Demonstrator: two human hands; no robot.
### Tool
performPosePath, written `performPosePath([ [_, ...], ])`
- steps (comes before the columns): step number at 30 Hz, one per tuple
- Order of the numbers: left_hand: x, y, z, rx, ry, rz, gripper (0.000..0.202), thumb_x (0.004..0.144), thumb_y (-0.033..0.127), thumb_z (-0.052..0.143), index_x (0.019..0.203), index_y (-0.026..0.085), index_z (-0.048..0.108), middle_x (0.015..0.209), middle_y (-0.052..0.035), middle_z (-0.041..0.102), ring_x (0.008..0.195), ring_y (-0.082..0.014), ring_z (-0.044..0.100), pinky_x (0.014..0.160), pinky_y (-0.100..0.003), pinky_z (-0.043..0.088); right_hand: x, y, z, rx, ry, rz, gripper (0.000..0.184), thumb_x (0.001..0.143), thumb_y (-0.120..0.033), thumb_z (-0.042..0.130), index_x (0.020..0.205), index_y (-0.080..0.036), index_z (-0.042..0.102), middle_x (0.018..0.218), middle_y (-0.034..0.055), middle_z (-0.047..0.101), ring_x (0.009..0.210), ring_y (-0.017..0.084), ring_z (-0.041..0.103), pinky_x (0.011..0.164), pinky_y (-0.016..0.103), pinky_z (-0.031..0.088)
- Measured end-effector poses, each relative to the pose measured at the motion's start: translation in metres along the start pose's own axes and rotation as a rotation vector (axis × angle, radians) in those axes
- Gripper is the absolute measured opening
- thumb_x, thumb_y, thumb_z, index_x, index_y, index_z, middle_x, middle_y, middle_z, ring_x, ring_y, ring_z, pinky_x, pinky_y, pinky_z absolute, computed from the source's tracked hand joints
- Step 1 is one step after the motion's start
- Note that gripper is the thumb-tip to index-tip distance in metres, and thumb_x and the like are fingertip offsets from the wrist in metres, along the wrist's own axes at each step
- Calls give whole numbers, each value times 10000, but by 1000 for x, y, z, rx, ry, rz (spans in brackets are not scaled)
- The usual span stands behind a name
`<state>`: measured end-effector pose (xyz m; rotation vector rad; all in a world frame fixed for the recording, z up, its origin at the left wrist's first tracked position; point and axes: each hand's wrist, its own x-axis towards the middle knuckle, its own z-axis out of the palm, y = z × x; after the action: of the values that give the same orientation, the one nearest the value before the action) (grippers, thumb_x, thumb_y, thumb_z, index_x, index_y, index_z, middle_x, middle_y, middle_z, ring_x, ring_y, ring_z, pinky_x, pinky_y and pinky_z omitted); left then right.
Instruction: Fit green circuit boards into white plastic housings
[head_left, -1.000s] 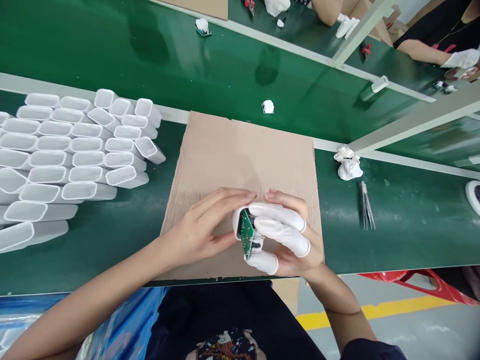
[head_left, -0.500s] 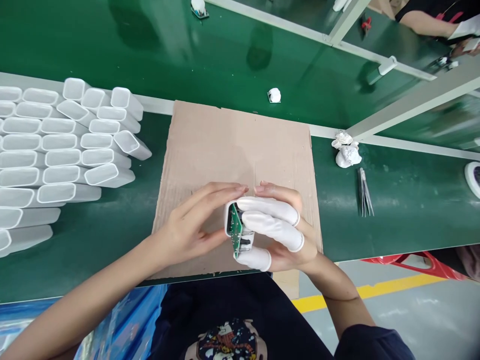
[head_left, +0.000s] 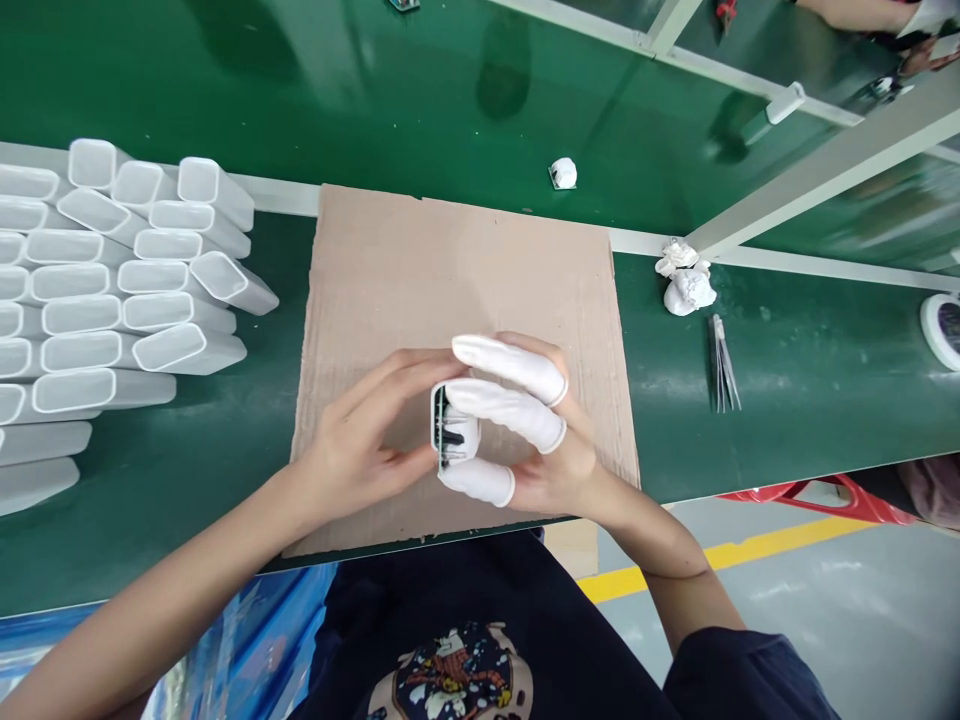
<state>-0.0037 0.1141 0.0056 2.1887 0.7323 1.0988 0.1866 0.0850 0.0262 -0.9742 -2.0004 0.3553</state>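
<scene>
Item in hand: one hollow white plastic casing [head_left: 433,420] with a rounded-rectangular mouth, held above a flat brown cardboard sheet [head_left: 450,270], towards the middle of the green worktop's [head_left: 667,440] near edge. The bare left hand [head_left: 352,440] is keeping a curved grip around it, thumb and fingers parted by its width. The right hand [head_left: 559,465], wearing white fabric finger covers [head_left: 510,405], is pinching a thin green circuit board [head_left: 442,440] bearing a white rounded part [head_left: 466,440]; this grip is closed to the piece's width.

Stage, by judgement: part-way. Board and casing are meeting at the mouth; the white part is showing outside, so insertion is looking incomplete.

Stock: rows of matching white open-mouthed casings [head_left: 86,350], standing along the worktop's left side, seemingly unfilled; one white-domed board [head_left: 562,173], lying beyond the far edge.

Obscured: fingers are hiding much of the board, and its depth inside the casing is remaining unclear. The leftmost casings are running out of view. A small piece [head_left: 405,4] at the top is being cut off, its kind uncertain.
</scene>
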Motion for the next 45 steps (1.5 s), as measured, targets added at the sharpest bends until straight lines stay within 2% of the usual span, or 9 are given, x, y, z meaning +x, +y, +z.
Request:
performPosePath([
  [3,1,-5,1,-26,32,51,422,920,198,582,1335,199,504,1213,-86,663,1127,-225,651,930,-383,591,-3,2,1,83,-62,114,592,849,-446,737,1352,-303,459,1461,88,480,1329,287,484,1081,514,473],
  [5,2,-8,2,8,56,81,450,882,162,628,1319,204,528,1199,-93,675,1171,-249,626,972,-422,567,-4,2,2,211,-60,213,789,805,-519,764,1438,-285,355,1496,122,421,1338,309,473,1060,522,488],
  [7,3,-10,2,101,73,89,469,860,147,657,1305,234,539,1181,-83,690,1220,-272,590,994,-466,540,-5,1,5,344,-66,351,850,806,-547,754,1468,-264,301,1485,151,417,1298,298,513,1020,494,524],
  [11,4,-12,3,246,118,132,445,851,134,666,1269,238,553,1147,-74,711,1231,-288,556,926,-456,543,-4,-2,11,609,-145,537,688,872,-486,702,1407,-204,373,1381,158,527,1188,244,607,940,382,584],
  [20,3,-10,7,243,134,191,418,871,205,679,1267,221,546,1099,-76,721,1112,-260,633,887,-441,568,-5,7,23,838,-45,628,503,808,-413,784,1196,-206,540,1082,60,692,913,180,701,837,331,619],
  [25,4,-10,6,200,113,134,418,887,229,665,1282,211,530,1132,-101,697,1086,-250,656,888,-418,582,-4,9,12,633,-70,534,434,862,-346,729,1244,-209,575,1207,70,686,1026,206,695,921,363,595],
  [30,4,-12,3,266,147,106,401,859,147,672,1239,178,547,1091,-102,685,1019,-215,672,859,-353,581,-1,3,-2,291,19,464,134,884,-169,635,1004,-198,688,1022,40,753,899,191,730,850,337,608],
  [39,-5,-15,9,498,93,203,463,875,185,658,1312,169,509,1065,-107,674,964,-246,653,821,-404,572,-1,4,12,90,24,494,111,848,-160,570,850,-192,676,794,13,739,708,174,717,677,292,604],
  [45,-7,-13,9,504,67,218,546,870,146,650,1383,155,462,1094,-121,663,1000,-257,636,833,-412,574,0,6,13,65,42,490,121,848,-170,567,836,-186,686,770,18,739,675,171,710,656,293,602],
])
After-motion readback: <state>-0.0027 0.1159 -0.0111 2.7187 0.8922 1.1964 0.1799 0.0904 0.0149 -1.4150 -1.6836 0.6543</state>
